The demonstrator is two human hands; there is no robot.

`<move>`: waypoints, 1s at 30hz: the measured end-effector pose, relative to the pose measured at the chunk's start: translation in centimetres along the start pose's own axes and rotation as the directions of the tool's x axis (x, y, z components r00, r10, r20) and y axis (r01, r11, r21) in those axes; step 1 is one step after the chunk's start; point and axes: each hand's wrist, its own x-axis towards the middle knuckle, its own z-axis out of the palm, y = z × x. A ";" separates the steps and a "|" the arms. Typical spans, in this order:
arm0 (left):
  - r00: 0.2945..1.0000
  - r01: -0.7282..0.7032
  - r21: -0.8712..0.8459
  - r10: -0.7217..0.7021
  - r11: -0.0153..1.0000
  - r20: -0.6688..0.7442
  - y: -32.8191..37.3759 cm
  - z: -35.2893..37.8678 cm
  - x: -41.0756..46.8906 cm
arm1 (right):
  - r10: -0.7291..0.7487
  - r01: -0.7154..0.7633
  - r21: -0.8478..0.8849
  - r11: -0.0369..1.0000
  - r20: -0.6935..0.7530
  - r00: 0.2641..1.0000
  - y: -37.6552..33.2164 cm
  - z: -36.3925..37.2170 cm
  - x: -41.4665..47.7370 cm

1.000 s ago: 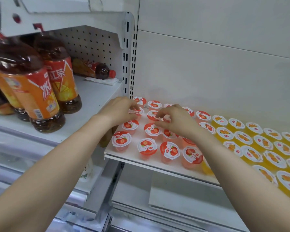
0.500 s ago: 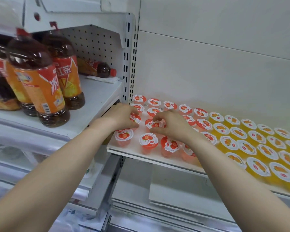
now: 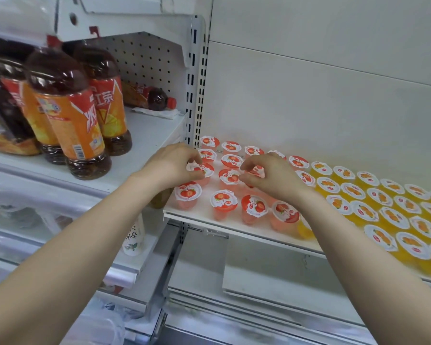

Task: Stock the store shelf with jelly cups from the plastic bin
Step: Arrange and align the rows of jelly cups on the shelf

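Several red strawberry jelly cups stand in rows on the left end of a white shelf. Several yellow orange jelly cups fill the shelf to the right. My left hand pinches a strawberry cup by its lid rim in the second row from the front. My right hand pinches another strawberry cup beside it, mostly hidden by the fingers. The plastic bin is not in view.
On the neighbouring shelf to the left stand large iced tea bottles; one small bottle lies at the back. A slotted white upright divides the two shelves. A white bottle stands on the lower shelf.
Both hands have drawn back from the back rows to the second row from the front. The camera has shifted a little, with the shelf sitting lower and further right in view.
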 end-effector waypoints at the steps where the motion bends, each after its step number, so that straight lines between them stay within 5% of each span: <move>1: 1.000 -0.014 -0.012 0.014 1.000 0.002 0.0 -0.2 -0.4 | -0.014 0.014 0.012 1.000 0.015 1.000 -0.3 0.0 -0.3; 9: 0.985 -0.014 0.008 0.012 1.000 0.172 0.5 -0.5 -3.5 | -0.091 0.098 -0.061 0.993 0.103 0.991 -3.7 1.8 -2.7; 23: 0.997 -0.029 -0.007 0.029 1.000 0.078 1.8 0.8 -4.3 | -0.075 0.094 -0.244 0.965 0.085 0.994 -4.1 3.2 -3.7; 27: 0.995 -0.038 0.003 0.038 0.999 0.096 1.8 0.7 -4.4 | -0.058 0.081 -0.229 0.970 0.104 0.993 -4.0 3.1 -3.8; 30: 0.995 -0.070 0.049 0.067 0.996 0.067 2.2 0.2 -4.6 | -0.030 0.033 -0.051 0.998 0.057 0.998 -3.4 2.0 -4.3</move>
